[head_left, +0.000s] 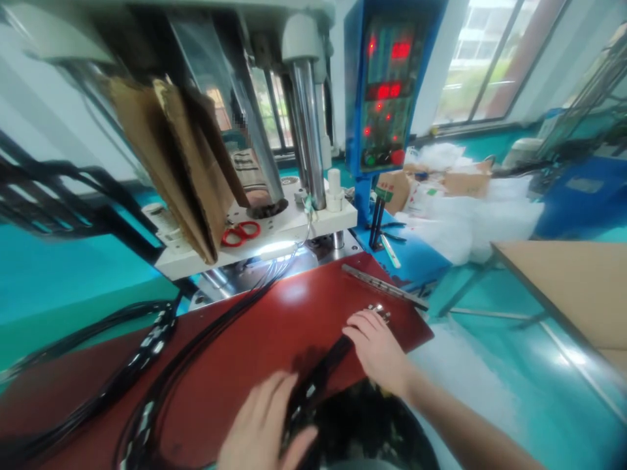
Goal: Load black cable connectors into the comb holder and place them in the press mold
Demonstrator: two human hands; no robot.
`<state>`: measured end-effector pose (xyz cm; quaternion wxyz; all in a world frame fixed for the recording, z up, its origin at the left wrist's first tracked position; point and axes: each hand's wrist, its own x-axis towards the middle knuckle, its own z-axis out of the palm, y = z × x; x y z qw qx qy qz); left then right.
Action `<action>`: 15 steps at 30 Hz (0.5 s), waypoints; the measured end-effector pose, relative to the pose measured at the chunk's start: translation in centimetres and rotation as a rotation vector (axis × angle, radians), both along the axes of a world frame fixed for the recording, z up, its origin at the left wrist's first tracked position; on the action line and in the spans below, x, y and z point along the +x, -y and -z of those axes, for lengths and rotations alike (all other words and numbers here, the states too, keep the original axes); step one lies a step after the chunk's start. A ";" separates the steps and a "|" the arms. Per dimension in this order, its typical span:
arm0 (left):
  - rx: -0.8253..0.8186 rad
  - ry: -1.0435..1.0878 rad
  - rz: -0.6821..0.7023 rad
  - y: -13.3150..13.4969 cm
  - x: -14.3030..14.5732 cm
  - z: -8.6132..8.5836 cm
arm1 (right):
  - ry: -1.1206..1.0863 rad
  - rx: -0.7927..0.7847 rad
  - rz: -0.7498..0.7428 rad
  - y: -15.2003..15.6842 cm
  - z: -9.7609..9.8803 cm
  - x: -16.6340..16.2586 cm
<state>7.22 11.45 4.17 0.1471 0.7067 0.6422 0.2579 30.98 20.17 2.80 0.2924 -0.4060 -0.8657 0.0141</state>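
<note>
A bundle of black cables (326, 360) with small white tags runs at a slant over the front of the red-brown tabletop (279, 326). My right hand (377, 349) is closed over its far end, and small metal connectors (379, 311) poke out beyond the fingers. Lower down, my left hand (267, 421) is beside the near part, its fingers stretched and thumb apart; whether it touches the cables is unclear. More black cables (147, 405) with white tags lie on the left of the tabletop. Some thin ends lead under the press.
Ahead stands a press (313, 219) bearing red-handled scissors (240, 234) and folded cardboard (181, 163). A slotted metal bar (385, 285) lies at the tabletop's right. The blue control box (355, 85) shows red digits. A tan table (568, 277) stands right; white bags (494, 225) lie behind.
</note>
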 end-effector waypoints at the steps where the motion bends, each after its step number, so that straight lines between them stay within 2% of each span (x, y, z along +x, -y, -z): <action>1: 0.031 -0.135 0.112 -1.5 1.7 0.0 | -0.052 0.001 -0.005 0.5 0.0 0.2; 3: -0.004 -0.377 0.209 -4.2 4.9 -0.4 | -0.150 -0.017 -0.028 1.6 -0.2 0.7; 5: -0.150 -0.525 0.256 -6.4 7.3 -1.2 | -0.224 -0.081 -0.070 2.8 -0.4 1.4; 7: -0.297 -0.590 0.298 -7.9 8.6 -2.0 | -0.292 -0.169 -0.096 3.8 -0.6 2.0; 9: -0.366 -0.601 0.335 -8.8 8.9 -2.6 | -0.382 -0.271 -0.101 4.4 -0.9 2.3; 12: -0.324 -0.474 0.348 -9.2 8.1 -3.1 | -0.580 -0.456 -0.100 4.6 -0.9 2.0; 14: -0.333 -0.207 0.344 -8.8 7.3 -3.5 | -0.768 -0.676 -0.125 4.1 -0.7 1.3; 15: -0.392 -0.025 0.348 -8.4 6.9 -3.6 | -0.883 -0.810 -0.157 3.8 -0.7 0.8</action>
